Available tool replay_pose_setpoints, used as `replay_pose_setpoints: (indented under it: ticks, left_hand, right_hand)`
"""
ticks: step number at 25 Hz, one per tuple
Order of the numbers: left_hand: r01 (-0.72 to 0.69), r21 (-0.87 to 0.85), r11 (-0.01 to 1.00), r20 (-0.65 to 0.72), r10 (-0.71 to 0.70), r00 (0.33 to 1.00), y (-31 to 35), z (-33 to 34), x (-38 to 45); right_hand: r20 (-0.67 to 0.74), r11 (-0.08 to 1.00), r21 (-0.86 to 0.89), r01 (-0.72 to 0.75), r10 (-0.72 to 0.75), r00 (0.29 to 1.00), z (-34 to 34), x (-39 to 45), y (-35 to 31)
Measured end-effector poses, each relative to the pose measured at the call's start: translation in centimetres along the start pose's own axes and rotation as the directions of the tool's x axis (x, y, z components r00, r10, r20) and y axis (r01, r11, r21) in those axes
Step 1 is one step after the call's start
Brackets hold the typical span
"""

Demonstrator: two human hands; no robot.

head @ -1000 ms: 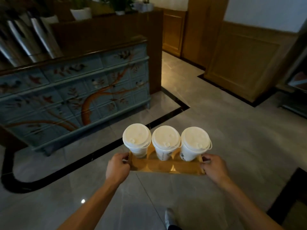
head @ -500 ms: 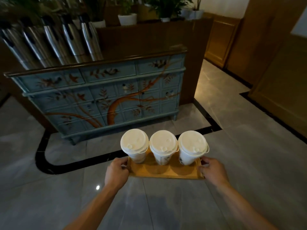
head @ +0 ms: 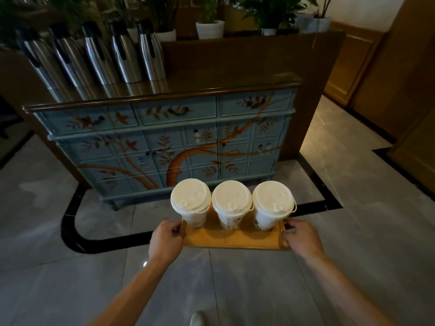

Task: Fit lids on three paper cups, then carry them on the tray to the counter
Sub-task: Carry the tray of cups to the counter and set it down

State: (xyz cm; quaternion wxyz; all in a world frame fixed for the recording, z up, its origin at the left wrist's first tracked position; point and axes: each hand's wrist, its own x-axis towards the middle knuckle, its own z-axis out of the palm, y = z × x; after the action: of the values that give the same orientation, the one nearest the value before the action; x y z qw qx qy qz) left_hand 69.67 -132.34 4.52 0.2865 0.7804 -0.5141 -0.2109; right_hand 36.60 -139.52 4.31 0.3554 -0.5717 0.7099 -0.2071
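Note:
A wooden tray [head: 231, 240] is held level in front of me, above the grey tiled floor. My left hand [head: 166, 240] grips its left end and my right hand [head: 300, 238] grips its right end. Three white paper cups stand upright in a row on it, each with a white lid on: a left cup [head: 191, 203], a middle cup [head: 231, 204] and a right cup [head: 273, 204]. Straight ahead stands a blue painted cabinet with a dark glossy counter top [head: 235, 82].
Several steel thermos flasks [head: 124, 57] line the counter's left half. Potted plants [head: 210, 28] sit on a higher wooden ledge behind. A black floor border [head: 70, 222] curves before the cabinet. Wooden wall panels [head: 386, 74] stand at the right. My shoe tip [head: 199, 320] shows below.
The view has swung left and nearer, so the blue cabinet now faces me squarely and looks bigger. Both hands keep the same grip on the tray, and the cups stay upright.

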Motion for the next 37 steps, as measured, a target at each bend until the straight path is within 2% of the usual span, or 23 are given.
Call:
replay_pose_setpoints:
  ticks: [6,11,19,23,29,34,37]
  left_hand:
    - [-0.005,-0.013,1.0,0.03,0.006,1.0,-1.6,-2.3,9.3]
    - [0.02,0.0,1.0,0.056,-0.02,0.998,-3.7,-3.3,16.4]
    - [0.078,-0.054,0.995,0.086,-0.073,0.994,-3.6,-3.8,24.9]
    - [0.089,-0.057,0.994,0.062,-0.086,0.994,-2.3,-3.2,29.3]
    - [0.103,-0.081,0.991,-0.024,-0.105,0.994,1.6,-2.2,36.9]
    - [0.091,-0.036,0.995,-0.111,-0.094,0.989,5.3,-2.2,42.9]
    - [0.07,-0.066,0.995,-0.14,-0.078,0.987,7.9,-2.6,46.5]
  right_hand:
    - [-0.005,1.0,0.028,-0.01,0.01,1.0,4.2,6.8,-5.8]
    - [-0.001,0.999,-0.05,-0.002,0.002,1.0,7.3,11.7,-9.9]
    - [0.023,1.0,-0.023,0.01,-0.01,1.0,8.8,20.3,-14.6]
    - [0.06,1.0,0.017,0.005,-0.006,0.998,8.6,25.9,-16.5]
    - [0.141,0.994,-0.003,0.106,-0.105,0.984,6.2,35.8,-21.5]
    - [0.15,0.98,-0.012,0.197,-0.193,0.97,3.2,42.5,-26.1]
    - [0.161,0.971,-0.038,0.234,-0.226,0.961,1.5,46.2,-29.0]
